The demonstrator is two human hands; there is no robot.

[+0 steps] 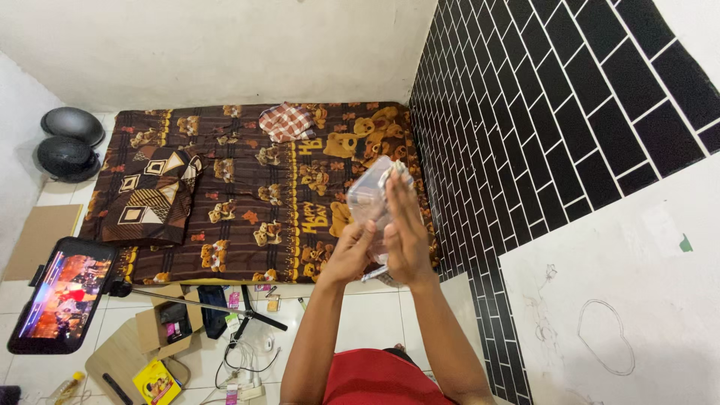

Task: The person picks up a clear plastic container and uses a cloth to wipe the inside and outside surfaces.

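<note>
I hold a clear bag up in front of me, over the mattress. The bag sits between my two hands and sticks up above my fingertips, so its long side runs up and away from me. My right hand is flat, fingers straight and together, pressed on the right side of the bag. My left hand is lower, with the fingers curled up to the bag's bottom edge. Both hands touch the bag, but the right one covers more of it. I cannot tell what is inside. A phone on a stand is well apart, down to my left.
</note>
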